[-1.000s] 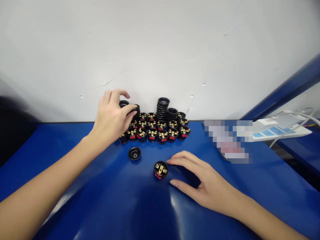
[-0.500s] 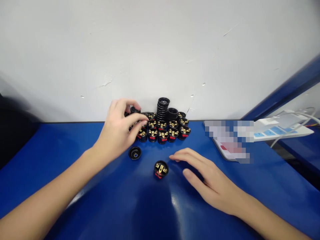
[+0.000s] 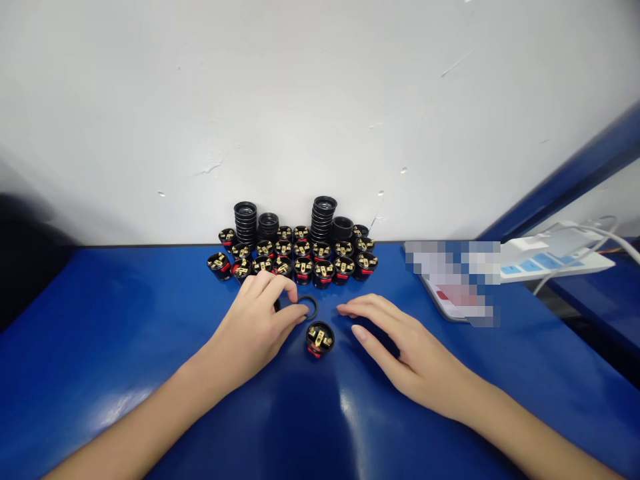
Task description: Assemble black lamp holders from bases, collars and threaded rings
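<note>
Between its thumb and fingers, my left hand (image 3: 257, 327) pinches a thin black ring (image 3: 315, 307), held just behind a single round black part. That round black part with brass contacts and a red piece (image 3: 320, 338) stands by itself on the blue table (image 3: 165, 440), contacts facing up. My right hand (image 3: 400, 353) rests to the right of it, fingers apart and holding nothing. A small black cup seen earlier is now mostly hidden behind my left hand.
Several like black parts with brass contacts (image 3: 303, 267) stand in rows near the white wall (image 3: 300, 100). Behind them rise two ribbed black stacks (image 3: 245, 223) (image 3: 323, 217) and shorter black rings (image 3: 343, 228). At right lie a partly blurred phone-like slab (image 3: 440, 293) and a white power strip (image 3: 565, 263) with cables.
My left hand has come back from the rows toward the front and right, bringing a thin black ring. My right hand has barely moved and stays open.
</note>
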Demonstrator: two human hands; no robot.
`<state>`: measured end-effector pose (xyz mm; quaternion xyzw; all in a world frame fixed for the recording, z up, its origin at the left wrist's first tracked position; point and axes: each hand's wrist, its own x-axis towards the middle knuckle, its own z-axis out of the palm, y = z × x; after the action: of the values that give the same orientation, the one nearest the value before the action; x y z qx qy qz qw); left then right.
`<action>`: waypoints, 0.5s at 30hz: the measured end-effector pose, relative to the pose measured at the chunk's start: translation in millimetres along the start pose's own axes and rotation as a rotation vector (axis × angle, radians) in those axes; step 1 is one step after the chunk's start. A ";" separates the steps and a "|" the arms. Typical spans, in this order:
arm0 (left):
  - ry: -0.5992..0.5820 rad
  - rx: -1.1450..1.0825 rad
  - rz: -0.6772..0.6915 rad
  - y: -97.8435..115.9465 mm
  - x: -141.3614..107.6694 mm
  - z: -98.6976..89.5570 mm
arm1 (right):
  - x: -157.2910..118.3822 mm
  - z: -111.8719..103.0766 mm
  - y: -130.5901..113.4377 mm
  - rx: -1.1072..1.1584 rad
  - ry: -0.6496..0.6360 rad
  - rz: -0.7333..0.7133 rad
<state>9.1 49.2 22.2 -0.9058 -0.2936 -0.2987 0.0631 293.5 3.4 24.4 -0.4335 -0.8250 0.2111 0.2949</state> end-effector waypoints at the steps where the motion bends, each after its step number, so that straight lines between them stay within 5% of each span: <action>1: 0.001 -0.023 -0.015 1.0 -0.6 -1.4 | -0.2 0.9 0.6 -0.006 0.000 -0.001; 11: 0.057 -0.223 0.040 9.6 -2.0 -7.4 | 1.3 10.3 13.2 -0.060 -0.134 -0.202; 15: 0.045 -0.232 0.058 9.0 -2.4 -7.1 | 1.2 8.9 13.4 -0.095 -0.037 -0.136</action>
<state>9.1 38.6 27.2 -0.9083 -0.2294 -0.3489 -0.0268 294.9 10.8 10.1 -0.3860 -0.8668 0.1593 0.2724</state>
